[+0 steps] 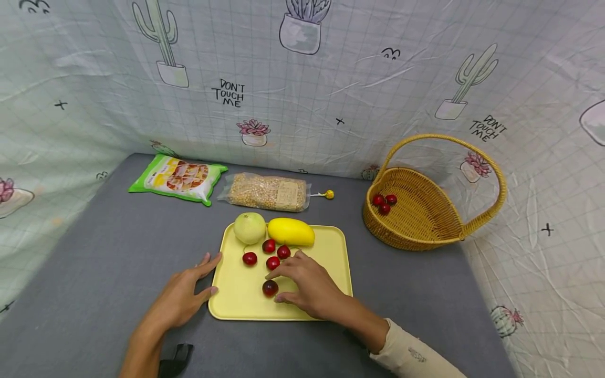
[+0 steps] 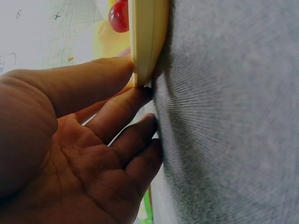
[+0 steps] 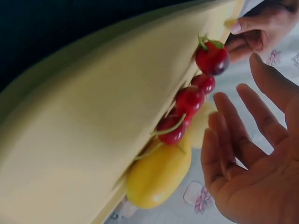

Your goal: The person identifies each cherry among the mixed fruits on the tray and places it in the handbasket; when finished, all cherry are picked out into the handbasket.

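Observation:
My left hand [image 1: 181,296] touches the left rim of a yellow tray [image 1: 326,294]; its thumb [image 2: 93,84] meets the rim's edge. Over the tray, my right hand [image 1: 312,286] hovers with thumb and fingers spread on either side of a dark red cherry [image 1: 270,288]. A gap shows between those fingers and the cherry [image 3: 212,58] in the right wrist view. Several more red cherries [image 1: 249,258] lie farther back on the tray. Behind them sit a round pale green fruit [image 1: 249,228] and a yellow mango [image 1: 290,232].
A wicker basket [image 1: 420,239] with a tall handle stands at the right, holding 3 cherries [image 1: 385,209]. Along the back lie a green-and-white food bag [image 1: 179,177], a clear pack of grains [image 1: 267,192] and a yellow lollipop [image 1: 329,194]. A printed cloth hangs behind.

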A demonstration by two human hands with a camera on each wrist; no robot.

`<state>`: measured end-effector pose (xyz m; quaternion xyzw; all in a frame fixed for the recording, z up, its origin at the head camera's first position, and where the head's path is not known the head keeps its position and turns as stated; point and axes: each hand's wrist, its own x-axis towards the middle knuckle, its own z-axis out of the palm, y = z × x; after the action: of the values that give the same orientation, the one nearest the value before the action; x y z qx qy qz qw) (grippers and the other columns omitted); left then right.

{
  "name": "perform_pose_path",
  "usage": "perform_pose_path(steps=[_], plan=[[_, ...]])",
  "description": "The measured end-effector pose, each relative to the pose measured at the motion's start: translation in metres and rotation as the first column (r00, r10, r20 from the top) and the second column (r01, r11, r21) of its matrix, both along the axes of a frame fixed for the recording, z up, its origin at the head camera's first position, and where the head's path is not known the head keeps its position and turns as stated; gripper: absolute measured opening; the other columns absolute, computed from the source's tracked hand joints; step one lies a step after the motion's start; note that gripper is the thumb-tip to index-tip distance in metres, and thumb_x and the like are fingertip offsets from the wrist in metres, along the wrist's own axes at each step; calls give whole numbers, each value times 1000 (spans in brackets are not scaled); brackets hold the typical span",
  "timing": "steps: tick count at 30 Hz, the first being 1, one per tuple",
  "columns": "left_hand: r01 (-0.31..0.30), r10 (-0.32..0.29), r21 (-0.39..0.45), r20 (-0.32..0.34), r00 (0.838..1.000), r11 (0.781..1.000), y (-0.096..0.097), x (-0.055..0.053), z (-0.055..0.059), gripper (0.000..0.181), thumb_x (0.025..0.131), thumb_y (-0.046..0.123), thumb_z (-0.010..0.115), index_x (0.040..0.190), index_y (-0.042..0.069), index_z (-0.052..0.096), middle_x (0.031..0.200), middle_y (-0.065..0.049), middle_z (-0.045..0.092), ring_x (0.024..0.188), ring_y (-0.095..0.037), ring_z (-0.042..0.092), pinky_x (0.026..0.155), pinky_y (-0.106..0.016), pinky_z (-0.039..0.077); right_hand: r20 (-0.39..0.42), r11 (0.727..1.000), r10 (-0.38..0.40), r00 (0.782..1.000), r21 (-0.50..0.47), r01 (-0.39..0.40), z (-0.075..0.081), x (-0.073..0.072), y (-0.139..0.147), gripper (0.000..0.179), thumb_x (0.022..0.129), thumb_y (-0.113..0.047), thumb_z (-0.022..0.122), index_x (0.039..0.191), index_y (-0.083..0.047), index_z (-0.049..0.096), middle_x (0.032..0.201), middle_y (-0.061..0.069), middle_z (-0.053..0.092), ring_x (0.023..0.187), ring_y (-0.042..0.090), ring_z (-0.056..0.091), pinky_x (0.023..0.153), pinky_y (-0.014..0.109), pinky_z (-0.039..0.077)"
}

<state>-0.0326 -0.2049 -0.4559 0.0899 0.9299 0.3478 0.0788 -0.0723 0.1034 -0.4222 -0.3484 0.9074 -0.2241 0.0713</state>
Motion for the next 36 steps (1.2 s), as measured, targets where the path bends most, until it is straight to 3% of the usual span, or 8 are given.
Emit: perform_pose_path(steps=[11,19,24,31,36], plan=[[-3,3,9,7,1000,1000,0,0,-1,77,95,10,79,163,11,45,162,-31,41,150,-49,42,113,-72,42,-133,993,60,989,108,-45,-14,-2,-14,36,81,-34,94,115,-28,82,104,-7,73,96,11,55,81,21,48],[-2,2,19,2,1000,1000,0,0,-1,76,95,9,79,163,10,45,162,-31,41,151,-49,42,114,-72,41,-173,990,80,982,128,-58,-19,-5,-12,34,82,-35,93,112,-26,80,105,-8,74,96,11,56,84,23,50],[-1,1,19,-1,1000,1000,0,0,-1,76,95,9,79,163,10,45,162,-31,41,151,-49,43,114,-72,41,-195,995,72,978,78,-58,-16,-6,-7,34,85,-34,92,115,-23,79,109,-8,75,98,11,57,85,23,51],[-2,1,14,14,1000,1000,0,0,-2,76,95,10,79,163,10,44,163,-31,40,151,-49,42,113,-72,41,-223,999,-2,975,-49,-9,-8,-11,6,35,86,-30,92,117,-24,78,106,-10,74,91,11,50,77,24,46],[2,-2,11,6,1000,1000,0,0,-1,76,95,9,79,163,10,45,162,-31,41,151,-49,42,113,-72,42,-243,994,-54,969,-110,27,-5,-16,16,35,85,-27,92,117,-25,79,106,-11,74,93,10,53,78,26,49]])
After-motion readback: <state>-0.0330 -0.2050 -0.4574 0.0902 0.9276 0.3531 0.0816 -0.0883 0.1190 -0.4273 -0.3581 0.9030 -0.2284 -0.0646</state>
